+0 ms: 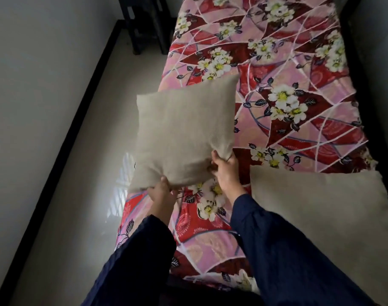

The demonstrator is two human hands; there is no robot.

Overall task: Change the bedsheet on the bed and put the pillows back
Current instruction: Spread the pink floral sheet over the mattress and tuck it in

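Pale floor tiles (89, 173) and a grey wall (34, 62) bordered the narrow bed (354, 51), where a red-and-pink floral bedsheet (288, 62) lay spread flat along its whole length, its left side draped over the mattress edge. You held a beige pillow (184, 133) lifted clear of the sheet above the bed's left side, its far edge tipped away from you. Your left hand (161, 191) pinched the pillow's near left corner, fingers curled beneath the fabric. Your right hand (225, 171) gripped the near right corner, bunching the cover in closed fingers. Both dark blue sleeves (288, 250) reached forward over the near end of the bed. A second beige pillow (321, 208) lay flat on the sheet at the near right, just beside your right forearm. The stretch of sheet to its left sat uncovered, and that looked like where the lifted pillow belonged. Holding it by the two near corners would let you swing it down square beside its partner. With the sheet apparently on and smooth, the job appeared close to finished, with only this pillow left to place. Dark furniture (144, 23) stood on the floor near the bed's far end, well away from your hands.
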